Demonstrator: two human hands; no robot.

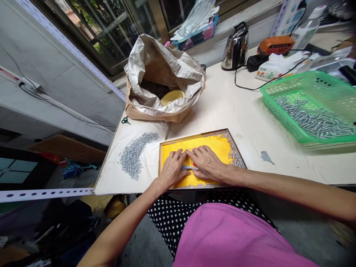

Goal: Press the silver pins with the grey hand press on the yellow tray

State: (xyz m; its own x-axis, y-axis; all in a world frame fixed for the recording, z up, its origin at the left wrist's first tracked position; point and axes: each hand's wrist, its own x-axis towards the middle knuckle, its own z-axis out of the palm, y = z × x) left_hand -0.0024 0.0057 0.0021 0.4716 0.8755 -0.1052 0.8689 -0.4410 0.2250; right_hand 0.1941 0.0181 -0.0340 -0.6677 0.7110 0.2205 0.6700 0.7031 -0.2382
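Observation:
My left hand (172,167) and my right hand (208,162) are side by side over a shallow tray (237,150) with a yellow bottom and a brown rim. A narrow pale blue strip (190,167) spans the gap between them, and the fingers of each hand close around one end. A small red patch shows beside my right fingers; I cannot make out what it is. Along the tray's right and near edges lie many small silver metal pins (235,158). Left of the tray, a curved pile of similar pins (133,155) rests on white cloth.
Behind the tray stands an open woven sack (167,113) with a yellow bowl (172,97) inside. A green basket (303,135) of metal pins is at the right. Further back are a kettle (236,48) and an orange battery (275,45). Small green scissors (125,120) lie at the left edge.

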